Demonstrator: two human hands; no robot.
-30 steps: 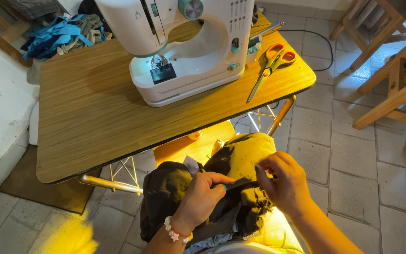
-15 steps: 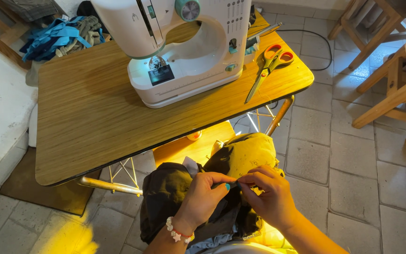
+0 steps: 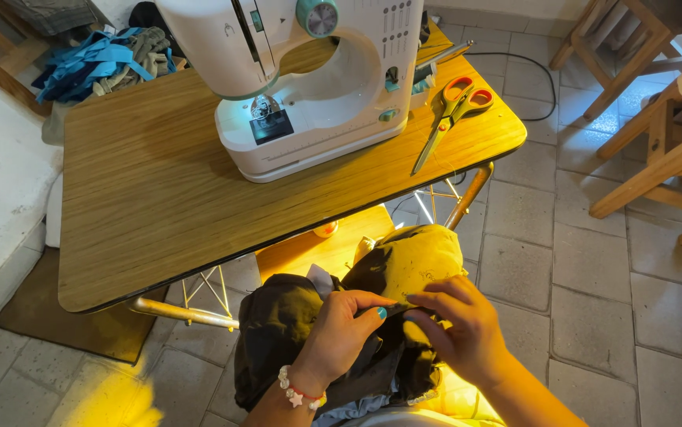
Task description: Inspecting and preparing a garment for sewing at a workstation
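The left hand (image 3: 341,336) and right hand (image 3: 459,328) meet at 6 o'clock, fingers pinched closed on a dark fabric (image 3: 293,332) bunched on the lap below the wooden surface (image 3: 143,205). A white sewing machine (image 3: 317,79) stands at 12 o'clock, orange-handled scissors (image 3: 448,111) at 1 o'clock.

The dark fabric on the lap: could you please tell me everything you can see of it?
The dark fabric is a soft, crumpled bundle, black to dark brown, lying on the person's lap below the wooden table's edge. Warm light turns its upper right folds yellow. The left hand and right hand both pinch it at the middle, fingers meeting. A bit of pale lining shows at its top.
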